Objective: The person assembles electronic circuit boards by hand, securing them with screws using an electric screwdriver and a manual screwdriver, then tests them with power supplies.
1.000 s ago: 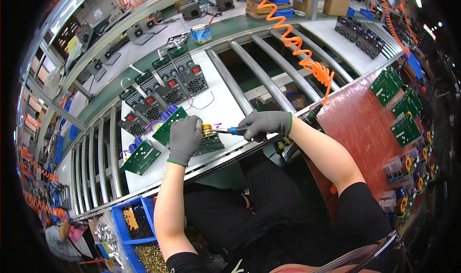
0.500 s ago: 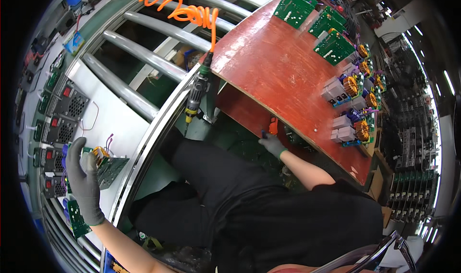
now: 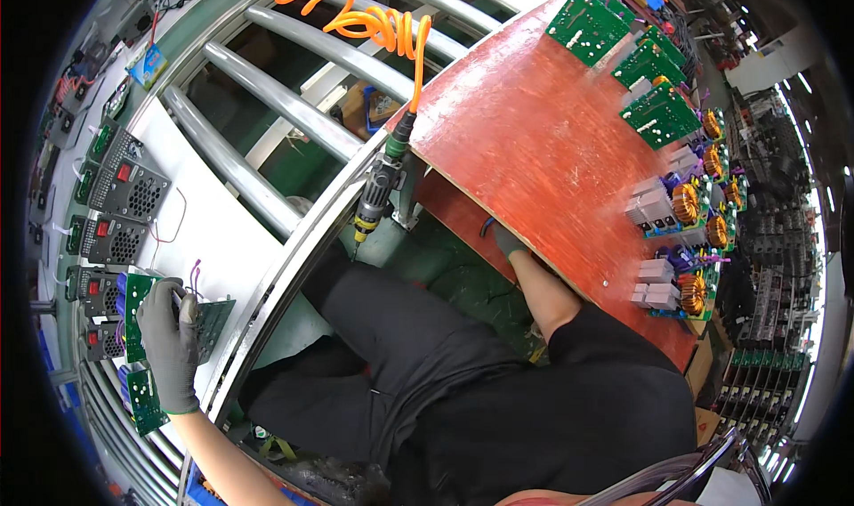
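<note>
Fingers (image 3: pixel 153 303) of left hand (image 3: pixel 169 341) grip circuit board (image 3: pixel 209 319).

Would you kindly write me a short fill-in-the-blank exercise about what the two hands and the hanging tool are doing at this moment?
1. The left hand, in a grey glove, rests on a ____ circuit board on the white work surface.
2. The right hand reaches ____ the red-brown board, so its fingers are hidden.
3. The powered screwdriver hangs free from a coiled ____ hose, with neither hand on it.

Missing words: green; under; orange
</note>
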`<action>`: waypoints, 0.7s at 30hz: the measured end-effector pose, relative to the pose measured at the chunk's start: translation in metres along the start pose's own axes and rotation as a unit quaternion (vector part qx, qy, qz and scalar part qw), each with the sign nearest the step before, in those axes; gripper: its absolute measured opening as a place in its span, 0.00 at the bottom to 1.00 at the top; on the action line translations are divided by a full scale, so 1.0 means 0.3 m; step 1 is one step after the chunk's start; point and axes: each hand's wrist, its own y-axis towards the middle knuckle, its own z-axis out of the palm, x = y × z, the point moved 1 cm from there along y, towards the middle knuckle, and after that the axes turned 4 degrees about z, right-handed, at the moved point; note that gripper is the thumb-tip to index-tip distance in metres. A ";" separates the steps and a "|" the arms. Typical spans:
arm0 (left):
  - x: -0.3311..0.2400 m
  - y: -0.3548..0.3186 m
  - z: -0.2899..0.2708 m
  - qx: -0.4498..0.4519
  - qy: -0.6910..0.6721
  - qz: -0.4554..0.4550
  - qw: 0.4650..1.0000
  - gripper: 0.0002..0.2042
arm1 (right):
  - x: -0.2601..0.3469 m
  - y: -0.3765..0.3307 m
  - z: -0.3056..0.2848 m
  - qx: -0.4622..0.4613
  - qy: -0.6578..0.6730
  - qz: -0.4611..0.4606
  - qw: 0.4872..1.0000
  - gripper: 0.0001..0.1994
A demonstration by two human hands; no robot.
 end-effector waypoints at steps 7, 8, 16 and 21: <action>-0.043 -0.017 0.008 -0.147 -0.059 -0.005 0.987 0.23 | -0.314 0.116 0.148 0.017 0.325 0.142 0.935 0.16; -0.056 -0.044 -0.007 -0.205 -0.122 0.002 0.971 0.24 | -0.355 0.144 0.190 0.026 0.375 0.155 0.914 0.14; -0.376 -0.234 0.263 -0.056 -0.391 0.110 0.912 0.07 | -0.444 0.001 0.186 0.179 0.666 0.155 0.707 0.04; -0.613 -0.280 0.595 0.158 -0.426 -0.042 0.890 0.23 | -0.227 -0.570 -0.156 0.146 0.583 0.037 0.798 0.17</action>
